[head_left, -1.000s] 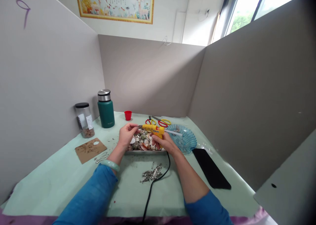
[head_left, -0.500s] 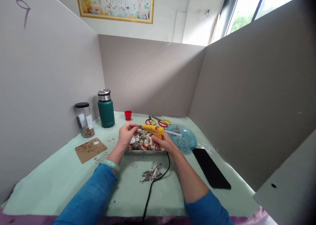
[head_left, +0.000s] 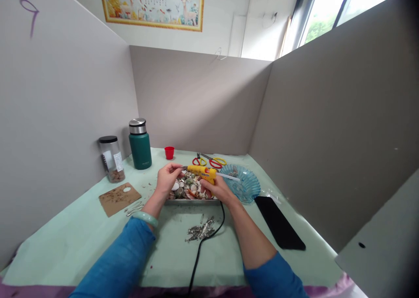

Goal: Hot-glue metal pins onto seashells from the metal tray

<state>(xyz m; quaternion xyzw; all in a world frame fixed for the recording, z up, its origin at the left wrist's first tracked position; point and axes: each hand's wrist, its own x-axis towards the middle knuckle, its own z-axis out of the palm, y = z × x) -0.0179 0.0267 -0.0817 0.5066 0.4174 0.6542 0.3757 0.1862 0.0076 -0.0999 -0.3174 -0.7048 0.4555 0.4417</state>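
In the head view, your right hand [head_left: 218, 188] has its grip clamped round the handle of the yellow glue gun [head_left: 196, 170], which is above the near-centre of the table [head_left: 170, 250], over the shells [head_left: 188, 189] in a metal tray [head_left: 193, 202]. Your left hand [head_left: 167, 178] is at the gun's nine o'clock, thumb and fingers bunched near the nozzle; I cannot tell whether they meet or pinch something small.

The gun should feel light and stiff, its plastic fairly smooth, with some drag from the black cord [head_left: 199, 252] trailing toward six o'clock. The handle is the place to hold it; the nozzle end may be hot, so your left fingertips call for care. The shells are probably hard, light and brittle, best lifted by their edges.

As for looks, the gun has a yellow barrel with reddish marks, its nozzle toward nine o'clock and a pale glue stick [head_left: 229, 176] jutting from the rear toward three, over the blue dish [head_left: 252, 186]. The shells are mixed white, green-grey and reddish. At the gun's six o'clock lies a loose pile of silvery metal pieces [head_left: 200, 231].
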